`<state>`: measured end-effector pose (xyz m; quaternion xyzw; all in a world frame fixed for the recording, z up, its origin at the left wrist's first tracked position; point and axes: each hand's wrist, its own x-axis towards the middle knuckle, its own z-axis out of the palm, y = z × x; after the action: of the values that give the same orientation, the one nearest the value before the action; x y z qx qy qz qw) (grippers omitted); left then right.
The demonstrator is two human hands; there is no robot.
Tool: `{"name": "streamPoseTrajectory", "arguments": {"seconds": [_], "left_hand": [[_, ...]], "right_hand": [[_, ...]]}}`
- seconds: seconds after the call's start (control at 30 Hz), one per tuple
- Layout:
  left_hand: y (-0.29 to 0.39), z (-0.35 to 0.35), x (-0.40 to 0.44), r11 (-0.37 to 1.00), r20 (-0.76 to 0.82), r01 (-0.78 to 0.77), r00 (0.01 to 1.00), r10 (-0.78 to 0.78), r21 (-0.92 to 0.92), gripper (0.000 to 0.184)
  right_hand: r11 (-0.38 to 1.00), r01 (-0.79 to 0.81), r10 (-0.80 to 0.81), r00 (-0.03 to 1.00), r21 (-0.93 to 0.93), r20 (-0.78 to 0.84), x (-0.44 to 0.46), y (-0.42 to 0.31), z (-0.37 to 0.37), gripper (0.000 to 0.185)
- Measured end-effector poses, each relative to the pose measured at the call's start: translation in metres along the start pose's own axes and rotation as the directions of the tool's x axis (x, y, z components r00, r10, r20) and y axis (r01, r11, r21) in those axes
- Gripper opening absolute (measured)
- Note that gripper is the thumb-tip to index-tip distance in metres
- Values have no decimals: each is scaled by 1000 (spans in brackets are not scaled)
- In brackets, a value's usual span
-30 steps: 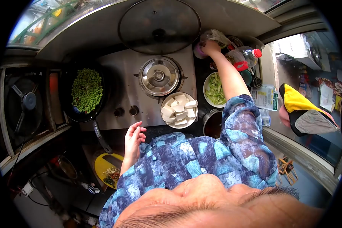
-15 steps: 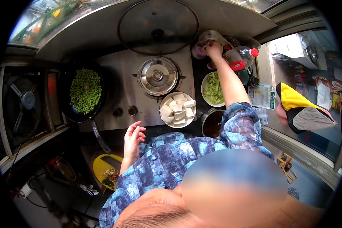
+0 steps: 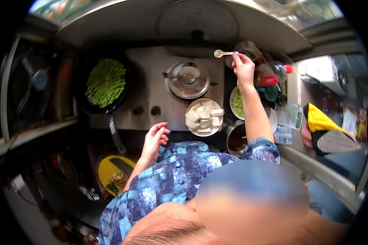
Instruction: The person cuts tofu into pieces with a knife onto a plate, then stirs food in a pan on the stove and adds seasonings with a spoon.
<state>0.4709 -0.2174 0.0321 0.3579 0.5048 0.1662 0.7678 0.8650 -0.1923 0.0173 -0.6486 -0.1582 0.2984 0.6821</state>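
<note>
My right hand (image 3: 243, 68) pinches the handle of a small measuring spoon (image 3: 220, 53), raised at the back right of the stove. What lies in the spoon's bowl is too small to make out. Below that forearm sits a bowl of sliced green vegetable (image 3: 236, 104), partly covered by the arm. My left hand (image 3: 155, 139) hovers in front of the stove with loosely bent fingers, holding nothing. Near it are a plate of white tofu pieces (image 3: 204, 117) and a lidded steel pot (image 3: 188, 79) on the burner. A black pan (image 3: 81, 102) with green beans (image 3: 106, 81) stands at the left.
A large glass lid (image 3: 196, 20) leans against the back wall. Bottles and jars, one with a red cap (image 3: 288, 69), crowd the right corner. A pot of brown liquid (image 3: 236, 141) stands at the front right. A yellow cutting board (image 3: 106, 171) with chopped ingredients lies lower left.
My right hand has come up out of the containers at the back right, now with the small spoon in its fingers. The whole view has shifted; my left hand stays in front of the stove.
</note>
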Motion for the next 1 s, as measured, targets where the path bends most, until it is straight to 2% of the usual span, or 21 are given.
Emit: {"name": "streamPoseTrajectory", "arguments": {"seconds": [0.1, 0.23, 0.3, 0.37, 0.4, 0.5, 0.57, 0.63, 0.7, 0.77, 0.83, 0.9, 0.93, 1.0], "left_hand": [[-3, -3, -8, 1000, 5, -25, 1000, 25, 1, 28], [-6, 0, -29, 999, -11, -42, 999, 42, -9, 28], [-10, -18, -35, 998, -40, -51, 998, 50, -20, 28], [-13, -30, -44, 997, -70, -65, 996, 61, -47, 28], [-10, -33, -48, 996, -76, -74, 995, 69, -57, 27], [-11, -41, -46, 993, -67, -82, 995, 77, -85, 27], [-13, -42, -44, 994, -114, -73, 991, 64, -84, 27], [-10, -41, -36, 996, -87, -53, 995, 47, -66, 28], [-8, -41, -31, 998, -69, -40, 997, 37, -52, 28], [-4, -39, -19, 999, -33, -13, 999, 12, -39, 28], [-1, -38, -13, 1000, -11, 4, 1000, -4, -26, 28], [3, -34, -12, 1000, 17, 0, 1000, 0, -4, 28], [5, -32, -15, 1000, 25, -4, 1000, 4, 9, 28], [10, -24, -16, 1000, 32, -13, 999, 13, 22, 28]], "right_hand": [[999, 3, -11, 978, 37, 210, -40, -12, 71, 16], [991, 120, -134, 925, 62, 356, -89, -30, 166, 19], [896, 444, -428, 858, 8, 283, -98, 9, 232, 19], [914, 361, -284, 896, -187, 341, -92, 62, 269, 19], [918, 361, -299, 903, -167, 310, -98, 60, 272, 19], [950, 280, -226, 922, -139, 313, -97, 56, 229, 22], [974, 217, -183, 922, -64, 340, -98, 51, 186, 19], [978, 204, -189, 953, -40, 237, -94, 34, 128, 18], [943, 287, -286, 958, -166, 33, -77, 34, 69, 17], [880, 325, -401, 899, -347, -175, -48, 36, 12, 22], [801, 262, -472, 829, -538, -299, -13, 47, -33, 28], [679, 198, -574, 744, -707, -343, 28, 68, -63, 27], [658, 207, -590, 739, -724, -325, 39, 71, -67, 26], [520, 35, -468, 847, -854, -250, 61, 65, -66, 29]]}}
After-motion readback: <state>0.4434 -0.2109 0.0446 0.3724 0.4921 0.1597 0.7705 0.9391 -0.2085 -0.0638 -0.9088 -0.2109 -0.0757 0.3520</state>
